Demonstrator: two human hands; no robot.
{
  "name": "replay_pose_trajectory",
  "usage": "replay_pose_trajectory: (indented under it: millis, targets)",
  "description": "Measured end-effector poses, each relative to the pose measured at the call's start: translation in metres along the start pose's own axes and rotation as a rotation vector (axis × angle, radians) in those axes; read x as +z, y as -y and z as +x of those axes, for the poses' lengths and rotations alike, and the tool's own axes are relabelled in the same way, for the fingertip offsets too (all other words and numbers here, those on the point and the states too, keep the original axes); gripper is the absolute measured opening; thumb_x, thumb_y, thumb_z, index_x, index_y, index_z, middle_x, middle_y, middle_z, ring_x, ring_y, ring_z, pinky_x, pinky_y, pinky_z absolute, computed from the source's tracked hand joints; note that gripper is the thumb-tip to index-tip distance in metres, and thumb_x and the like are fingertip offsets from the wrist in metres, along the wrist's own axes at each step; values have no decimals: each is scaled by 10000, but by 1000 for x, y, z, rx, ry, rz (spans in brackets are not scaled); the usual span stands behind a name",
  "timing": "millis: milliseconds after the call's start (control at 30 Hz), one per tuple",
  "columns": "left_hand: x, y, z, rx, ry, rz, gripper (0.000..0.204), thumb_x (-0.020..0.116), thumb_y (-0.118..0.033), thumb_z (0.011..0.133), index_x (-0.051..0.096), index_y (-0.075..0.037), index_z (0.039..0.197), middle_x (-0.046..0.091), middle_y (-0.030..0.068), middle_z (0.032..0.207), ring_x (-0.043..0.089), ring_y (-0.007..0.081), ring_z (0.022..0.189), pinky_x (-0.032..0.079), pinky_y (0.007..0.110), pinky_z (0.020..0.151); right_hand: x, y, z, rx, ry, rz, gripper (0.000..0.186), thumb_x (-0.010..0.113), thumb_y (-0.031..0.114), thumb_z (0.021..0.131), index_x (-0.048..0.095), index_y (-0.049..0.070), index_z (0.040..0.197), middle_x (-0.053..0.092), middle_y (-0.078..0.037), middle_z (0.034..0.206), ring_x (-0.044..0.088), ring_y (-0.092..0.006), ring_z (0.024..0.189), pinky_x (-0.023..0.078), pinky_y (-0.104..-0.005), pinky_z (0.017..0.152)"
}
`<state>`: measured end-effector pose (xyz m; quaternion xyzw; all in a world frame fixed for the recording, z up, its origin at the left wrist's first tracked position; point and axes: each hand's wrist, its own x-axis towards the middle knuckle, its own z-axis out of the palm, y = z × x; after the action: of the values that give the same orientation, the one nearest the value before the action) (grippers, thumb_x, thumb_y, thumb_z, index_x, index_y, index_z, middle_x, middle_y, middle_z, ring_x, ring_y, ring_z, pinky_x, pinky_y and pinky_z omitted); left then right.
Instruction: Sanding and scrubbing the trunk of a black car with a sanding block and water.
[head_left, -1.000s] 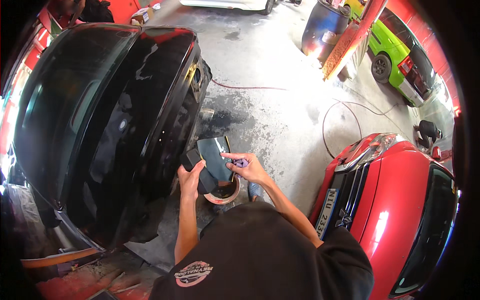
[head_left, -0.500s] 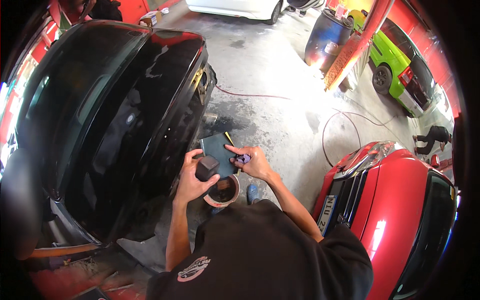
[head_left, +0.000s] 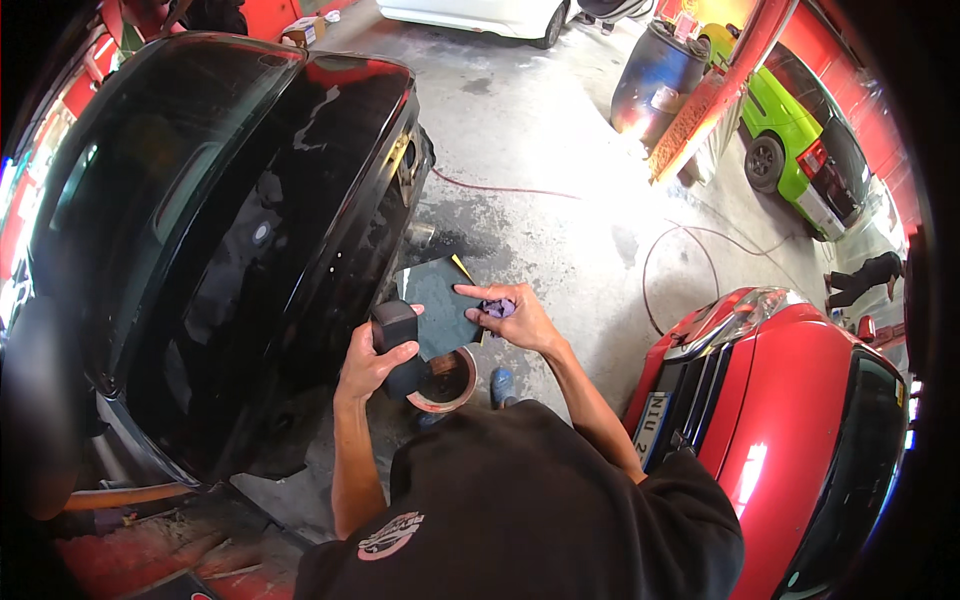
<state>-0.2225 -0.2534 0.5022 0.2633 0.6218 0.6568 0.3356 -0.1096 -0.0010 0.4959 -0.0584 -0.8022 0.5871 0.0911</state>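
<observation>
My left hand [head_left: 372, 362] grips a black block [head_left: 396, 332], fingers wrapped round it and thumb across its side. Just right of it, my right hand [head_left: 520, 318] pinches a dark grey-green sheet [head_left: 436, 300] with a yellow edge, its index finger and thumb on the face, and also holds a crumpled purple cloth [head_left: 498, 308]. Beneath the sheet and block, a round bucket [head_left: 463, 385] with dark contents stands on the floor, beside a blue shoe [head_left: 503, 382]. The dark rear of a black car [head_left: 260, 230] is close at my left.
A red car [head_left: 778, 420] stands close at my right. Farther off are a green car [head_left: 812, 140], a white car [head_left: 470, 12], a blue drum [head_left: 655, 80] by a red post [head_left: 690, 120], and a bent-over co-worker [head_left: 868, 275]. A hose [head_left: 520, 192] crosses the concrete floor.
Since half a second ago my left hand has shifted left with the block, which has turned upright. My right hand moved slightly right. The co-worker has moved since one second ago.
</observation>
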Motion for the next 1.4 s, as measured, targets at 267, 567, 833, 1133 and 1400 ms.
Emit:
replay_pose_trajectory:
  millis: [267,567,833,1133,1400]
  targets:
    - [5,-9,-4,286,28,366,566,811,-111,786,646,-55,1325,642,41,1094,626,175,980,498,325,901,1,6,4,-83,-51,-78,424,794,105,866,749,214,1273,644,-104,749,571,-165,624,489,-338,629]
    - [20,-46,-16,117,-144,981,548,810,-116,714,646,-26,1229,691,189,1074,678,384,1022,536,410,919,-11,29,1,-124,6,-261,465,802,35,837,757,216,1263,624,-85,752,570,-137,653,495,-329,640]
    - [6,-28,-21,262,-155,313,473,835,-81,744,659,4,1175,718,79,892,710,175,840,551,320,795,-22,44,-1,-65,23,-51,465,818,62,840,754,228,1270,615,-77,744,561,-132,606,487,-332,616]
    - [8,-17,-24,195,-88,-228,403,803,-104,816,685,7,1186,694,28,917,642,95,854,529,279,800,-25,41,-1,-135,-44,-185,321,854,106,807,816,192,1113,696,-76,820,641,-175,703,527,-336,659]
    - [19,-40,-27,267,-338,290,631,801,-62,782,562,-8,1363,667,71,1102,658,137,948,523,324,876,-12,42,6,-283,-251,-394,142,818,150,821,798,124,959,738,-80,810,707,-303,878,558,-378,757]
